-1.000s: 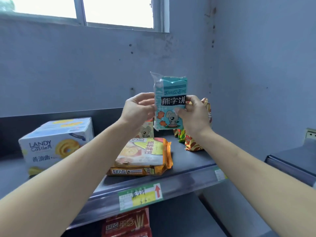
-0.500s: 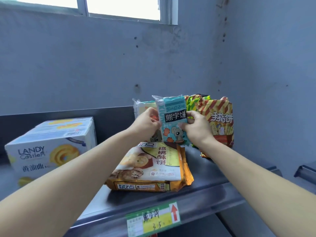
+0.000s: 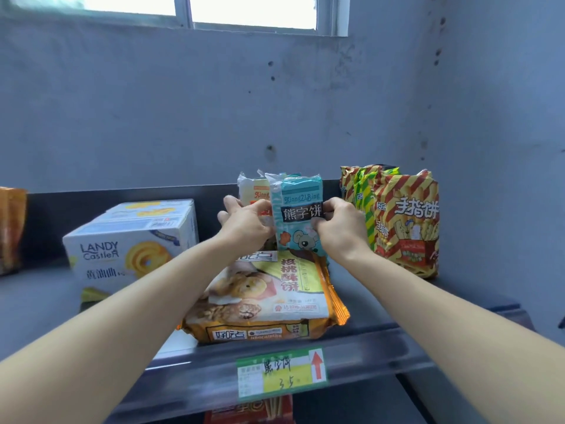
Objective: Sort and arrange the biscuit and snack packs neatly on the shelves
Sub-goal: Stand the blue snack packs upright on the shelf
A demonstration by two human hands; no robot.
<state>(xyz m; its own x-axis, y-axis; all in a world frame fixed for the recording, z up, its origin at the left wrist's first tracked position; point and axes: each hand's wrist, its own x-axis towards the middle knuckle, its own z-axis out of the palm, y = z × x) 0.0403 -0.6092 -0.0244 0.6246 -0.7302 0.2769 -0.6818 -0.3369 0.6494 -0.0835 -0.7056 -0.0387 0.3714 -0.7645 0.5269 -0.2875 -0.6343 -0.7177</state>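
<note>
Teal biscuit pack (image 3: 298,215) sat lower than a second ago, upright at frame centre, left hand (image 3: 246,228) and right hand (image 3: 341,231) pinching its sides; mouse picture, crimped top.

The cream pack (image 3: 252,191) stands mostly hidden behind the teal pack (image 3: 298,209) and left hand (image 3: 244,224).

A single head-worn wide-angle view is provided; no second view is supplied for overlap. The scene is looked at forward and slightly downward, from close in front of a grey shelf (image 3: 382,304), facing the wall (image 3: 153,102) behind it. Both forearms are seen entering from the lower corners. A window (image 3: 244,9) is cut off at the top edge, and the shelf's price label (image 3: 281,374) lies near the bottom.
</note>
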